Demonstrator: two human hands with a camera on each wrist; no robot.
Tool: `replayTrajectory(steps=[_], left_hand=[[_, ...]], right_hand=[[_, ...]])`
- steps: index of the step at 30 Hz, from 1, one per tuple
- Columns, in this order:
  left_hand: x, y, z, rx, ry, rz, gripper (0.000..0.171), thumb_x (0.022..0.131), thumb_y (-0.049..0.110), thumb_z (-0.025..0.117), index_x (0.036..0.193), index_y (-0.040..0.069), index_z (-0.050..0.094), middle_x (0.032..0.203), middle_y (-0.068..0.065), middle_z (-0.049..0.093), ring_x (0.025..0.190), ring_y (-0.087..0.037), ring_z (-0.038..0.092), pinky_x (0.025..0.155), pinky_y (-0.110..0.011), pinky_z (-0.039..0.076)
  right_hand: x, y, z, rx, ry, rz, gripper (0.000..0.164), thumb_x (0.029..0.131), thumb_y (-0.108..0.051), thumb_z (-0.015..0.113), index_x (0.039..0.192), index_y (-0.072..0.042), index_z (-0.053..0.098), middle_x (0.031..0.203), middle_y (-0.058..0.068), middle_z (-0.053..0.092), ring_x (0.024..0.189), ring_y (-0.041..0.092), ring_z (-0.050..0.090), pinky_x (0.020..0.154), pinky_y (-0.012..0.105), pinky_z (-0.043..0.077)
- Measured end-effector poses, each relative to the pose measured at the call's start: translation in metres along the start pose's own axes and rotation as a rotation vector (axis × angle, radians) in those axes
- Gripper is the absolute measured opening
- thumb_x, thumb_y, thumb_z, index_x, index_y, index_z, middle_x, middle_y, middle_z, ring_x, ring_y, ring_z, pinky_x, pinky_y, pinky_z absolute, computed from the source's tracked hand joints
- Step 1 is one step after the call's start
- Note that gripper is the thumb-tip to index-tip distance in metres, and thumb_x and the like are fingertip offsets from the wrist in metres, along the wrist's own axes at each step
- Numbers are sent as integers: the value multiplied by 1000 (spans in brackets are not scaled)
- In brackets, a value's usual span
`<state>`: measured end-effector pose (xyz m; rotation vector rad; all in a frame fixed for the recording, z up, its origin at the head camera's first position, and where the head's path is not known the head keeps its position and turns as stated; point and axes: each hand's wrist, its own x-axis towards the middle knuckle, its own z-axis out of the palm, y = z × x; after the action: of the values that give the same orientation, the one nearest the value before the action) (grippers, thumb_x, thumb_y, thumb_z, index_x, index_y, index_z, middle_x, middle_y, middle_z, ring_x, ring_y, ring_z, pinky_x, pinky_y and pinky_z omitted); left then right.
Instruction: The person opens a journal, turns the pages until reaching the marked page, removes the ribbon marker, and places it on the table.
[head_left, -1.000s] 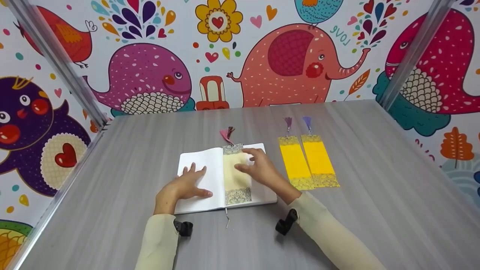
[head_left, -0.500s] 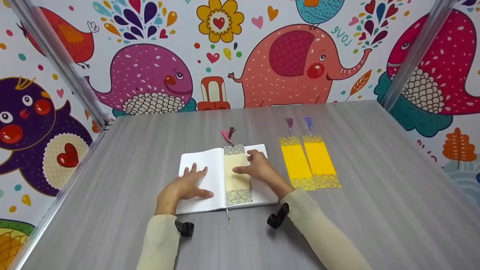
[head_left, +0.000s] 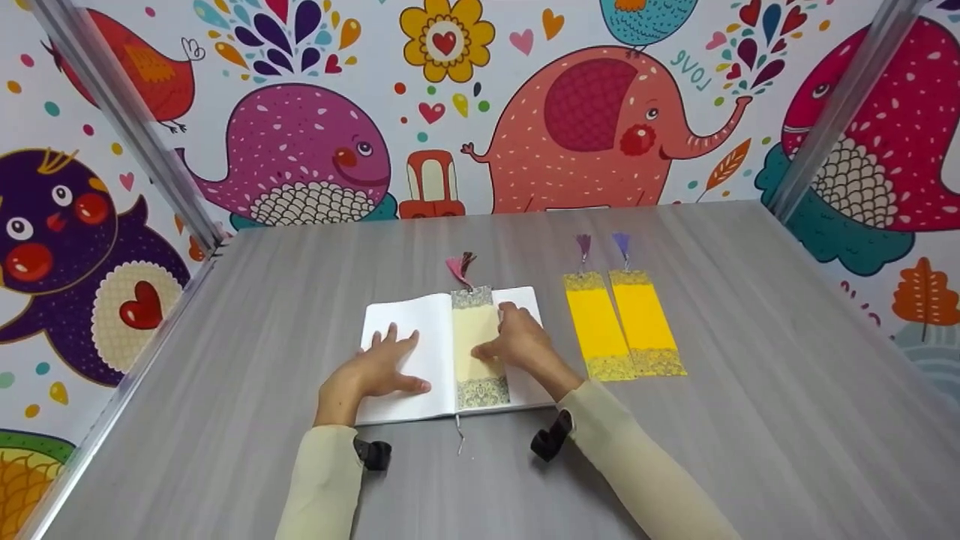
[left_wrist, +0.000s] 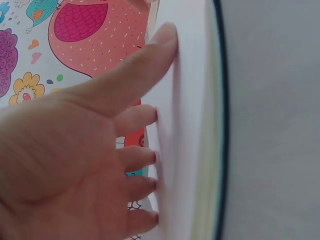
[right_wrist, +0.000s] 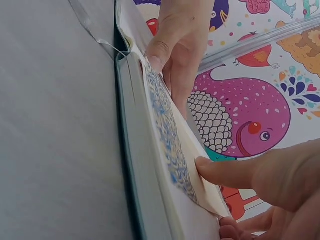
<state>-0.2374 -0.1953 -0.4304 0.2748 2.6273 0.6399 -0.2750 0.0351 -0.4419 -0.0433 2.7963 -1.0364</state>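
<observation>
L hand on open notebk, R hand touching bkmk (cream)

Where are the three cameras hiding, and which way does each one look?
Head: on the person's head, looking forward and down at the open notebook, cream bookmark and cartoon wall; left hand, right hand and sleeves show.
Left wrist: on that wrist, looking past the palm across the notebook toward the wall; mostly the left hand shows.
Right wrist: on that wrist, looking across the notebook toward the wall; the right hand shows at right, the left hand at top.
Shared: head and right wrist both show the cream bookmark and both hands.
</observation>
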Motion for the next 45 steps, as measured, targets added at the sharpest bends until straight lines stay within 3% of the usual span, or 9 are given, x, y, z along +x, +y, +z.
replayTrajectory(steps=[12, 26, 32, 36, 40, 45], left_hand=[[-2, -2, 1, 7, -7, 1, 92, 89, 36, 74, 158, 4, 23, 163, -35, 1, 150, -57, -2, 118, -73, 4], [0, 0, 1, 9, -8, 8, 92, 88, 37, 75, 158, 4, 25, 163, -34, 2, 150, -57, -1, 118, -73, 6], [-1, -1, 0, 6, -4, 2, 93, 88, 37, 75, 158, 4, 24, 163, -34, 1, 150, -56, -2, 118, -73, 6], [-1, -2, 1, 3, 0, 7, 94, 88, 38, 75, 158, 3, 24, 163, -35, 1, 150, -57, -2, 118, -74, 5], [-2, -1, 1, -7, 3, 9, 95, 87, 38, 76, 158, 4, 24, 163, -34, 1, 150, -56, -2, 118, -74, 5], [-1, 0, 0, -15, 1, 8, 94, 87, 37, 76, 158, 4, 24, 164, -33, 1, 151, -55, -2, 119, -72, 4]], right_hand=[[-1, 2, -2, 125, -19, 22, 48, 75, -8, 85, 116, 1, 63, 99, 11, 64, 87, 20, 55, 77, 29, 48], [-11, 14, -17, 373, -90, 18, 48, 89, -6, 72, 135, -3, 58, 94, 11, 64, 65, 15, 57, 50, 21, 48], [-15, 23, -38, 474, -143, 5, 53, 94, -6, 66, 145, -6, 51, 105, 15, 64, 65, 15, 62, 51, 25, 56], [-17, 33, -56, 527, -164, 13, 56, 96, -5, 64, 150, -6, 46, 113, 16, 63, 70, 15, 62, 60, 27, 58], [-17, 46, -81, 520, -132, 4, 56, 98, -9, 61, 151, -7, 43, 121, 19, 63, 78, 15, 64, 68, 29, 59], [-12, 69, -118, 534, -61, -16, 56, 100, -12, 58, 153, -7, 41, 115, 13, 65, 81, 13, 63, 66, 25, 58]])
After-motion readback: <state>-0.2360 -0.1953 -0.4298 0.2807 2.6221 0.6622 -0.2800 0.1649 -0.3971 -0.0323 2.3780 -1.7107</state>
